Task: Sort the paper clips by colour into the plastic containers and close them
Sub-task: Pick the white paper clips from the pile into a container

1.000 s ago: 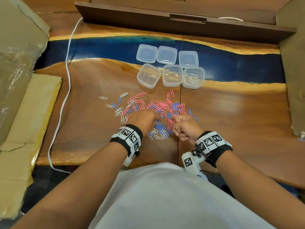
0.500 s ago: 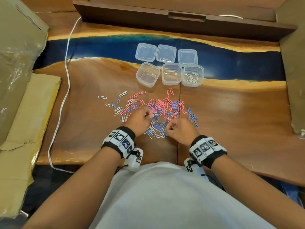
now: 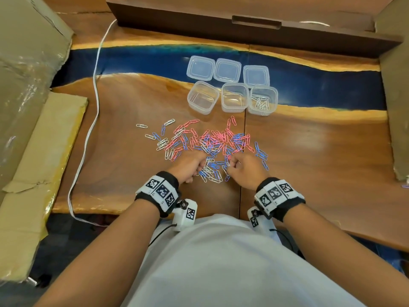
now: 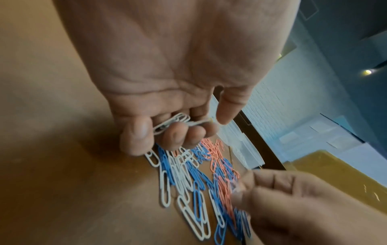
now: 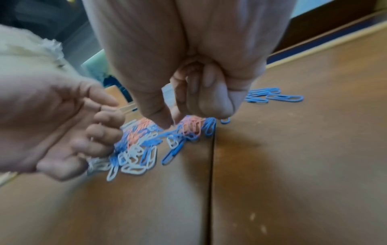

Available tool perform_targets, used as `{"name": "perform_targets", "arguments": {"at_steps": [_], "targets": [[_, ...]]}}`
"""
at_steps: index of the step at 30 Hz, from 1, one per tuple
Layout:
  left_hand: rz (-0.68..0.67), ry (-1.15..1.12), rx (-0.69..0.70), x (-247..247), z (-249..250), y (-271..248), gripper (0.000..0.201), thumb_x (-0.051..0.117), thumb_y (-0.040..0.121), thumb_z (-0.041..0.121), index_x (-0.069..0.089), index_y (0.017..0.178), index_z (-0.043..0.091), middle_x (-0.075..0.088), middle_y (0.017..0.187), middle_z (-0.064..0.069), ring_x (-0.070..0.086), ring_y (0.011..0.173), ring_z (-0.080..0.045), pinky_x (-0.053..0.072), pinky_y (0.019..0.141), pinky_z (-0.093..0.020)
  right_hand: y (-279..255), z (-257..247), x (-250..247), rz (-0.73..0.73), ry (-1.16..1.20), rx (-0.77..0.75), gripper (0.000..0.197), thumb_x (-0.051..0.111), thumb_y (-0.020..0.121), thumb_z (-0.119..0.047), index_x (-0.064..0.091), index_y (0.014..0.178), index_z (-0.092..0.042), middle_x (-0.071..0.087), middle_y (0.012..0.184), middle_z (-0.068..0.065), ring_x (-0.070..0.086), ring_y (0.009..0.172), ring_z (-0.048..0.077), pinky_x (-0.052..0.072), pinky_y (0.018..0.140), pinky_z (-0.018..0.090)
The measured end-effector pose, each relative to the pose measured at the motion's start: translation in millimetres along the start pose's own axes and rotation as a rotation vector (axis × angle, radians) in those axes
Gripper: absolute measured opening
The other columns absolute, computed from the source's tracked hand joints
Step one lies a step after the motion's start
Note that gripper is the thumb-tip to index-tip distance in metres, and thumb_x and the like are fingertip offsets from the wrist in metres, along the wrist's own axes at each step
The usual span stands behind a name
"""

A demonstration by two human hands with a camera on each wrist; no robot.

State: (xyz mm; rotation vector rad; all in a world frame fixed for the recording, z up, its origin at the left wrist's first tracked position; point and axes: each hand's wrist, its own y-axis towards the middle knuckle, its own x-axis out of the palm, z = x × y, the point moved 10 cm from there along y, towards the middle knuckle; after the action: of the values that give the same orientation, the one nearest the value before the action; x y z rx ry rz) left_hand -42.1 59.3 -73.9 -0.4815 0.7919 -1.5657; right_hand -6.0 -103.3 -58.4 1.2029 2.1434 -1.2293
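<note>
A mixed pile of red, blue and white paper clips point(image 3: 212, 144) lies mid-table. My left hand point(image 3: 194, 168) sits at the pile's near left edge. Its curled fingers hold a small bunch of white clips point(image 4: 171, 123) against the palm. My right hand point(image 3: 231, 166) is at the near right edge, its other fingers curled in. Its thumb and forefinger point(image 5: 165, 123) pinch what looks like a white clip, blurred. Three open clear containers stand beyond the pile. The left one point(image 3: 202, 98) and middle one point(image 3: 235, 98) look empty. The right one point(image 3: 271, 96) holds white clips.
Three clear lids point(image 3: 228, 70) lie in a row behind the containers on the blue resin strip. A white cable point(image 3: 95, 103) runs down the table's left side. Cardboard sheets point(image 3: 33, 151) flank the table left and right. A dark wooden ledge point(image 3: 254, 29) closes the back.
Both hands stay at the near edge of the pile and shift only slightly. The right hand has edged a little left, toward the left hand.
</note>
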Motion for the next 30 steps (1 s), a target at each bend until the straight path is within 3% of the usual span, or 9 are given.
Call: {"name": "perform_targets", "arguments": {"at_steps": [3,6,9,12,17,22,25,30], "targets": [[0.009,0.33,0.24,13.6,19.6,-2.3,0.035,0.06,0.09,0.031,0.047,0.06,0.019,0.042,0.059,0.005,0.039,0.054,-0.011,0.031,0.055,-0.026,-6.1,13.6,1.7,-0.075,0.366,0.141,0.021,0.047,0.089,-0.019,0.044,0.068,-0.021,0.042,0.058,-0.004,0.035,0.049,0.012,0.028,0.047,0.024],[0.008,0.731,0.415,33.6,29.0,-7.8,0.009,0.066,0.084,0.031,0.064,0.08,0.023,0.054,0.073,0.006,0.053,0.072,-0.016,0.037,0.063,-0.027,-16.4,24.8,15.0,-0.189,0.744,0.311,0.023,0.042,0.084,-0.018,0.035,0.063,-0.023,0.029,0.056,0.0,0.017,0.043,0.011,0.009,0.048,0.019],[0.04,0.982,0.525,48.9,37.5,-7.2,0.015,0.058,0.089,0.034,0.066,0.102,0.032,0.065,0.099,0.002,0.059,0.095,-0.021,0.043,0.075,-0.03,-23.6,21.4,17.3,-0.232,0.902,0.306,0.022,0.041,0.084,-0.013,0.035,0.064,-0.018,0.029,0.055,0.004,0.017,0.042,0.011,0.01,0.044,0.015],[0.053,1.123,0.616,63.0,46.5,-5.2,0.017,0.051,0.093,0.031,0.064,0.104,0.032,0.065,0.105,0.001,0.06,0.097,-0.024,0.044,0.075,-0.032,-28.5,19.5,20.1,-0.273,1.04,0.308,0.02,0.039,0.086,-0.01,0.037,0.067,-0.016,0.033,0.055,0.007,0.023,0.039,0.012,0.016,0.039,0.013],[0.005,1.29,0.687,79.0,52.6,-2.1,0.014,0.051,0.092,0.019,0.064,0.096,0.024,0.063,0.097,0.0,0.061,0.091,-0.025,0.039,0.064,-0.03,-30.0,25.1,19.5,-0.265,1.053,0.321,0.018,0.038,0.082,-0.005,0.038,0.068,-0.017,0.04,0.057,0.009,0.026,0.042,0.013,0.018,0.04,0.014],[-0.07,1.534,0.829,93.9,50.3,-8.7,0.019,0.05,0.092,0.008,0.06,0.106,0.016,0.061,0.103,-0.002,0.058,0.101,-0.024,0.04,0.062,-0.034,-29.7,27.2,22.9,-0.278,1.022,0.33,0.02,0.038,0.078,0.0,0.041,0.07,-0.018,0.041,0.058,0.008,0.028,0.042,0.014,0.02,0.041,0.015],[-0.103,1.623,0.895,100.6,47.0,-12.0,0.018,0.049,0.092,0.006,0.058,0.107,0.008,0.062,0.103,-0.008,0.06,0.099,-0.03,0.042,0.059,-0.036,-28.7,28.7,22.4,-0.269,1.011,0.332,0.019,0.039,0.079,0.0,0.043,0.071,-0.017,0.041,0.059,0.008,0.029,0.043,0.014,0.02,0.041,0.015],[-0.147,1.642,0.841,107.5,52.1,-11.4,0.026,0.036,0.099,0.016,0.052,0.117,0.006,0.058,0.115,-0.011,0.056,0.106,-0.031,0.046,0.073,-0.04,-27.2,30.9,20.6,-0.256,1.021,0.331,0.018,0.039,0.08,0.0,0.044,0.072,-0.016,0.041,0.059,0.008,0.03,0.042,0.014,0.021,0.04,0.015]]}}
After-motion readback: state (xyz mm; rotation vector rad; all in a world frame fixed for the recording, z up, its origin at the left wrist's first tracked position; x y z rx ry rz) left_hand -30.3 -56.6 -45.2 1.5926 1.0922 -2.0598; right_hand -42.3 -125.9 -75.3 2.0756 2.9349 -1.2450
